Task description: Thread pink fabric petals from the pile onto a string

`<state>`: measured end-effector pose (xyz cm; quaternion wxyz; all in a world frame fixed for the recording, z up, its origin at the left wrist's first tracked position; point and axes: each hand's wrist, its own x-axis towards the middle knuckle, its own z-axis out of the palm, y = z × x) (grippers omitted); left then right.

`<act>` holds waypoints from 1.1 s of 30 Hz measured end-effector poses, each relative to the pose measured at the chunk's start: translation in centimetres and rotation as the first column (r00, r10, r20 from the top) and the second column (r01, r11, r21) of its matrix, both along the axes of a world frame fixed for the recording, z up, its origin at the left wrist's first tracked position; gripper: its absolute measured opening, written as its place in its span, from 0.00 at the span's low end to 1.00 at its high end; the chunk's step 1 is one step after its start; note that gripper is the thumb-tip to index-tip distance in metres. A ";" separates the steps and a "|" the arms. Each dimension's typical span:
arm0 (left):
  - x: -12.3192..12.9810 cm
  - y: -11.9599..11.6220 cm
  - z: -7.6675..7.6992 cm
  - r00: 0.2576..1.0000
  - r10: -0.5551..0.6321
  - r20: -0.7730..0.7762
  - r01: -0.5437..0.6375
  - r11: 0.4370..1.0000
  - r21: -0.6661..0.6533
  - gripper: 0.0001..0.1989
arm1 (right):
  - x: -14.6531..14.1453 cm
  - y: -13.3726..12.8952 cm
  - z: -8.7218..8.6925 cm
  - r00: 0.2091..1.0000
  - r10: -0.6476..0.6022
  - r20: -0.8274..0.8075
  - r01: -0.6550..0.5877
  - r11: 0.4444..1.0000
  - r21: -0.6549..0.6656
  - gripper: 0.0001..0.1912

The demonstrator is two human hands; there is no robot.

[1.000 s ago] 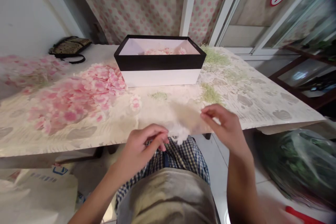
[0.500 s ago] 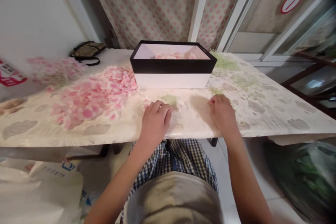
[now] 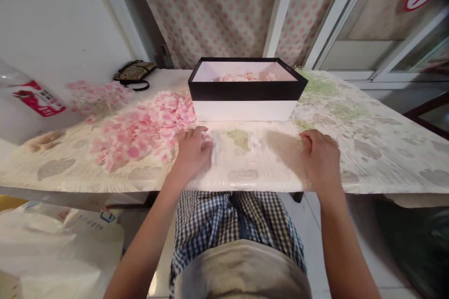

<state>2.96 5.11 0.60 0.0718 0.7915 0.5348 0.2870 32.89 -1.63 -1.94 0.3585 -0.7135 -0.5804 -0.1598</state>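
Note:
In the head view, my left hand rests low over the table, fingers stretched forward and apart. Its fingertips touch the near right edge of a heap of pink artificial flower petals, and nothing shows in its grasp. My right hand is at the right, in front of the box's right corner. Its fingers are curled in with the tips together, and whatever they may hold is hidden. Behind both hands stands a white box with a black rim, partly filled with pale pink petals.
Small green pieces are scattered right of the box. A few more green bits lie between my hands. At the back left are a patterned pouch and more pink flowers. A patterned cloth covers the table.
My view has turned left, so the scene sits further right. My left hand has moved left to the petal heap, its fingers reaching out. My right hand has shifted slightly right and stays curled.

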 end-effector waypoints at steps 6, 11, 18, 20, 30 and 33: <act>-0.4 0.0 -0.1 0.992 -0.027 0.126 0.033 0.999 -0.043 0.21 | 0.2 0.0 0.1 0.999 0.023 -0.027 -0.023 1.000 -0.018 0.11; -0.1 -0.2 0.1 0.981 -0.041 0.190 0.052 0.997 -0.051 0.22 | 0.2 0.0 0.3 0.997 0.072 -0.030 -0.073 0.996 -0.042 0.10; -0.4 -0.7 0.5 0.898 -0.059 0.436 0.091 0.994 -0.053 0.15 | -0.1 -0.4 0.5 0.998 0.039 -0.040 -0.039 0.999 -0.008 0.09; -0.4 -0.9 0.6 0.845 -0.104 0.525 0.144 0.989 -0.035 0.13 | -0.1 -0.4 0.4 0.997 0.021 -0.075 -0.019 0.999 0.025 0.08; 2.5 -4.4 1.2 0.519 -0.200 0.831 0.432 0.900 -0.053 0.10 | -5.8 -3.4 2.2 0.641 0.617 -0.457 -0.535 0.786 0.310 0.04; 3.5 -4.8 1.0 0.437 -0.210 0.874 0.544 0.836 -0.071 0.12 | -8.2 -3.5 2.8 0.382 0.779 -0.497 -0.722 0.587 0.366 0.05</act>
